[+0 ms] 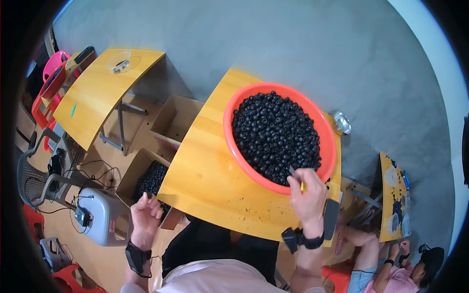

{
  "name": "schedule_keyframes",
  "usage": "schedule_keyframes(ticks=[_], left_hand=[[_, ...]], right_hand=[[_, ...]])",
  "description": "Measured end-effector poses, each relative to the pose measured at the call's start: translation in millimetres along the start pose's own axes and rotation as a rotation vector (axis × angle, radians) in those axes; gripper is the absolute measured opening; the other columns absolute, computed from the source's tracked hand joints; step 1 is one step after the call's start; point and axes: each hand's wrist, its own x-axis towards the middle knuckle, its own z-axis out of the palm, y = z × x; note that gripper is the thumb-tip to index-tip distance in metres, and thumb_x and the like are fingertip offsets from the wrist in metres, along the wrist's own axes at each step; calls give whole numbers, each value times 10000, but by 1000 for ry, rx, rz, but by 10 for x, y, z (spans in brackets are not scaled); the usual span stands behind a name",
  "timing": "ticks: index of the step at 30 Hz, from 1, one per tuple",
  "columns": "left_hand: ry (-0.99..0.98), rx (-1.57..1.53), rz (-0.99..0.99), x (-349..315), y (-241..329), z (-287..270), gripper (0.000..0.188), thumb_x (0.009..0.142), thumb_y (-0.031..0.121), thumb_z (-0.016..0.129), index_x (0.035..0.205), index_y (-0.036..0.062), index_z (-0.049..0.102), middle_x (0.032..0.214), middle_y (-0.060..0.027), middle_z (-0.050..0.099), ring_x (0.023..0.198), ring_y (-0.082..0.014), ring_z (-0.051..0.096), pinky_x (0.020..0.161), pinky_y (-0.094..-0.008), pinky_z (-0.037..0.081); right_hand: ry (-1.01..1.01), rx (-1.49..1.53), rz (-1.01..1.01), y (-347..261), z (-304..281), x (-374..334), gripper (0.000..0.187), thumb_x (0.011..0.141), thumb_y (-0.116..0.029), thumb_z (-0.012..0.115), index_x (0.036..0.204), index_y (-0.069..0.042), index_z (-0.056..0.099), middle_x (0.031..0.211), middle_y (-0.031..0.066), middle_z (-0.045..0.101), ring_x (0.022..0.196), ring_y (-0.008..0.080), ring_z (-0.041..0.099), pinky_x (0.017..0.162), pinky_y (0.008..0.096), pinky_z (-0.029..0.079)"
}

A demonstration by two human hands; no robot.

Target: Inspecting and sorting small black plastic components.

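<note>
My right hand (308, 193) rests at the near rim of a large orange basin (233, 105) heaped with small black round beads (276, 136). It grips a small tool with a yellow handle and a grey tip (299, 179) that points into the beads. My left hand (145, 212) hangs off the left side of the wooden table (210, 171), fingers loosely curled, holding nothing I can see. It hovers over a cardboard box (128, 173) on the floor that holds more black beads. Both wrists wear black bands.
A second wooden table (97, 93) with a clear dish stands at the left, an empty cardboard box (171, 119) between the tables. A grey canister (100, 217), cables and red stools crowd the lower left. Another person (391, 273) sits lower right by a third table (393, 195).
</note>
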Motion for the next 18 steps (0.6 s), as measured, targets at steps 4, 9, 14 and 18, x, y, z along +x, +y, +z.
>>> schedule_keyframes(ticks=[4,9,14,18], left_hand=[[161,116,-95,235,177,-402,236,868,251,572,1018,70,554,714,21,500,501,-82,330,479,-232,269],[274,82,-22,137,174,-153,278,833,181,559,1087,73,526,707,25,465,498,-81,313,473,-221,251],[-14,-50,-16,-89,102,225,311,799,154,583,1082,42,522,680,16,385,494,-94,269,451,-233,239],[-212,17,-56,-373,-34,705,258,844,195,611,1028,21,562,649,23,364,507,-95,335,461,-241,308]], right_hand=[[-159,-133,99,310,133,417,142,738,-114,681,832,-59,590,780,80,578,737,302,598,605,388,461],[-323,-256,88,413,336,566,217,718,-179,709,872,-60,614,820,86,598,776,318,605,650,426,477],[-353,-301,61,283,423,547,165,728,-160,689,810,-52,595,792,85,622,746,314,603,617,396,459],[-192,-186,82,140,347,311,107,747,-83,648,797,-28,570,759,84,608,704,277,610,596,386,450]])
